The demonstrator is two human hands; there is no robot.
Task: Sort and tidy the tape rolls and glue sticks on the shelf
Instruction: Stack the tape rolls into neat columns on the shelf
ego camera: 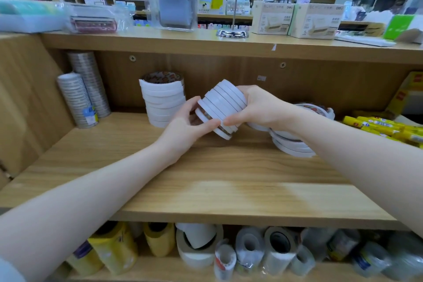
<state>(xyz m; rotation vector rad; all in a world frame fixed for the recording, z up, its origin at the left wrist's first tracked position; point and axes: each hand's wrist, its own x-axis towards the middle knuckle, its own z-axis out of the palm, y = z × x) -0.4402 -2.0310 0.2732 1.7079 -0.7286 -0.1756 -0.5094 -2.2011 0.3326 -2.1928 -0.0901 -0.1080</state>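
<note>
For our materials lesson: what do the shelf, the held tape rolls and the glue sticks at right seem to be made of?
Shelf: wood or wood-look laminate, smooth, with printed-looking grain and a soft sheen.
Tape rolls, held by the left hand and right hand: matte white, probably paper-backed tape; the cores are hard to tell.
Glue sticks: glossy yellow, likely plastic tubes or wrap.

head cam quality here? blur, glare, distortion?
Head view: strong wide-angle bowing, shelf board edges curve; a pale glare patch on its front; background aisles and bottom-row rolls are soft; the held tape stack and both hands, left and right, are fairly sharp.
</note>
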